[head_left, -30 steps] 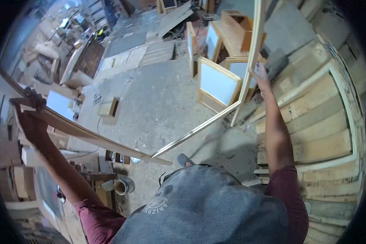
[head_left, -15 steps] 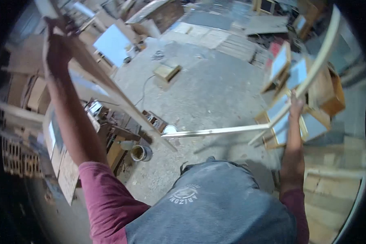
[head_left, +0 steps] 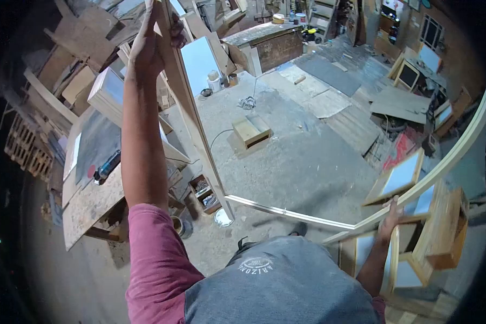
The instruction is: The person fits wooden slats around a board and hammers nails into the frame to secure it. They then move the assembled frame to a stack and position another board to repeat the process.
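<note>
I am carrying a large wooden frame (head_left: 291, 215), two long side pieces joined by a thin crosspiece low in front of my body. My left hand (head_left: 151, 46) is raised at the upper left, its fingers wrapped round the left side piece. Lower on the right, my right hand (head_left: 390, 218) grips the right side piece, which looks bent by the lens and runs up to the right edge. The frame's far end is out of view. Beneath it, the concrete floor shows through the opening.
A worktable (head_left: 92, 210) at left holds an angle grinder (head_left: 108, 166). On the floor are a wooden box (head_left: 251, 131), a tray of small parts (head_left: 203, 191) and a white-lidded bucket (head_left: 223, 217). Wooden drawers (head_left: 448, 232) are piled close by my right hand. Boards (head_left: 329, 92) lie farther back.
My view has turned and now takes in more of the back of the room. In it, my left hand and the left side piece sit farther right, and my right hand sits lower.
</note>
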Available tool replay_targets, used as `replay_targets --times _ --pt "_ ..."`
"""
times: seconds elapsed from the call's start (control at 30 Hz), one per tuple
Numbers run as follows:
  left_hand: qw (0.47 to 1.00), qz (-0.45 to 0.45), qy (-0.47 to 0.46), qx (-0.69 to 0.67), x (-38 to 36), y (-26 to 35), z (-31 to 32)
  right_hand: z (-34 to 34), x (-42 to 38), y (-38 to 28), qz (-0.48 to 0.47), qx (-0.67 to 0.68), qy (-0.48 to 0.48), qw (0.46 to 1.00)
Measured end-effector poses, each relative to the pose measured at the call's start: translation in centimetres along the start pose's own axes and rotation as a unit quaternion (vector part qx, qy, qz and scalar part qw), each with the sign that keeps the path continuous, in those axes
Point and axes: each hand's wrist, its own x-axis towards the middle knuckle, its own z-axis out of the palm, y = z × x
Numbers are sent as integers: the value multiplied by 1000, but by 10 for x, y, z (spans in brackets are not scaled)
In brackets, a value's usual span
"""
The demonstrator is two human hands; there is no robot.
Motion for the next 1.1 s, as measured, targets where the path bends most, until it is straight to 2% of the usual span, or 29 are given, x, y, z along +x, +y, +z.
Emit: replay_targets --times 0.07,0.1,0.17,0.23,0.3,0.37,0.43,0.47,0.5,0.53,0.57,0.6,0.63,0.7,0.77,0.83,0.9,1.03,1.07,1.1 --pt "996 -20 83 13 35 -21 7 24 42 13 0 1 -1 1000" --pt "996 -14 87 17 57 -29 7 48 61 5 -2 2 6 1000" --pt "996 45 24 77 97 -47 5 86 103 -3 38 14 -9 999" --pt "992 40 59 101 119 -77 11 109 150 6 4 23 6 1000" --pt "983 40 111 142 145 -110 20 132 193 5 11 -6 -15 1000" --pt "988 -7 67 142 168 -177 2 162 235 6 32 29 6 999" --pt "984 -63 114 125 168 -275 -11 190 284 20 7 28 31 999" --pt "968 -89 164 169 157 -337 -19 201 305 19 52 16 12 998" --pt "954 -143 169 201 143 -391 -19 214 325 19 98 6 -5 995" --pt "927 -226 154 256 132 -449 -29 236 343 20 120 20 33 992" --pt "928 -191 207 245 123 -510 -26 261 354 15 111 27 49 992" --pt "908 -248 264 208 136 -528 -8 288 363 5 16 -7 51 999" --pt "896 -299 271 187 152 -552 -8 308 380 0 -76 -46 51 995" --pt "897 -307 263 177 189 -585 0 331 427 15 -109 -25 22 994" --pt "888 -335 274 154 234 -619 0 347 473 38 -60 -38 42 997" --pt "891 -338 259 158 278 -644 1 333 527 90 -33 -45 29 998" --pt "894 -337 248 161 323 -667 4 349 571 107 21 -116 56 992" --pt "887 -336 262 176 393 -718 20 384 649 143 12 -128 53 990" --pt "887 -337 260 178 410 -735 23 388 676 162 46 -124 49 990" --pt "887 -339 256 179 424 -753 27 392 703 191 42 -122 45 991"
